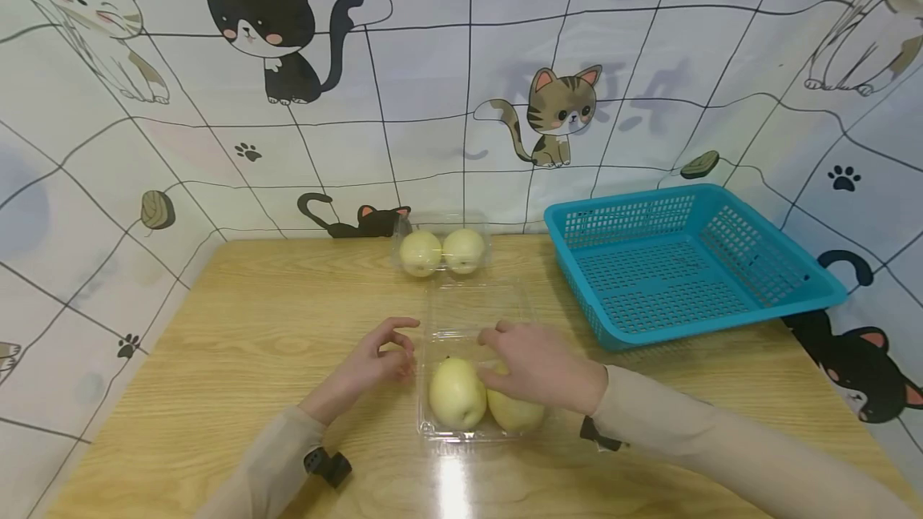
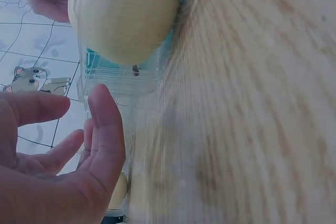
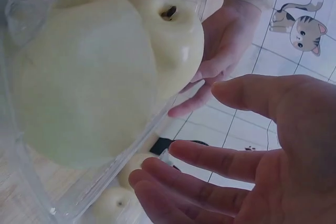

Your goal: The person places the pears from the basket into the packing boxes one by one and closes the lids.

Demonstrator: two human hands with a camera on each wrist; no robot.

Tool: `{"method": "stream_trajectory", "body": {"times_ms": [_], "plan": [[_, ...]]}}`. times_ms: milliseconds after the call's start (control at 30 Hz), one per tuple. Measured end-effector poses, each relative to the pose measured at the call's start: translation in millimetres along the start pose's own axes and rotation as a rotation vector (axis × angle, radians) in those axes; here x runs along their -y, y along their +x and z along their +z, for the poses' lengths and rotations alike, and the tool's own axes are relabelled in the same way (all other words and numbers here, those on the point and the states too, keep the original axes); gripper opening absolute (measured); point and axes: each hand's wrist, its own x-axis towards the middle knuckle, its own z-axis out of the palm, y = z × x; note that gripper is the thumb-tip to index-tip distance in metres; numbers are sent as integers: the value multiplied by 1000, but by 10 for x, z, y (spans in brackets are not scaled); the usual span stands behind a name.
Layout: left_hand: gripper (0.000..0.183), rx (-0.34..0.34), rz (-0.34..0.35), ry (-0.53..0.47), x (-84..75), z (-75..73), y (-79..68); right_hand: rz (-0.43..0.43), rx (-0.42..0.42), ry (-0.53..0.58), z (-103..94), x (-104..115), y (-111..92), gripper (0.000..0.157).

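Observation:
A clear plastic clamshell box (image 1: 481,432) lies with its lid (image 1: 479,307) folded back, away from me. Two round, pale yellow pears sit side by side in its near half: a left pear (image 1: 457,393) and a right pear (image 1: 516,412), partly hidden by my right hand (image 1: 541,363). That hand hovers above the right pear; in the right wrist view its thumb and fingers are spread apart, holding nothing. Just left of the box is my left hand (image 1: 371,363), its fingers loosely bent and apart, with nothing between them in the left wrist view.
Behind the lid stands another clear box (image 1: 441,221) with two pale pears (image 1: 464,251) inside. A blue perforated plastic basket (image 1: 652,283) sits at the back right of the wooden table (image 1: 288,303). A cat-printed cloth (image 1: 425,86) rises along the back and sides.

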Motion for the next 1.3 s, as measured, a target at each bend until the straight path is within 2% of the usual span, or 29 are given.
{"method": "stream_trajectory", "body": {"times_ms": [233,667,800,1000,1300], "plan": [[48,-26,-27,-10,-11,-16,54,13,-56,-41,-32,-110,-61,31],[42,-60,-53,-26,48,-38,195,118,-66,-41,-8,-276,-141,29],[41,-75,-88,-40,62,-54,245,137,-57,-27,-1,-319,-174,29],[42,-107,-150,-76,56,-46,291,147,-65,1,36,-361,-199,34],[40,-120,-180,-83,33,4,373,193,-89,45,111,-425,-198,45]]}}
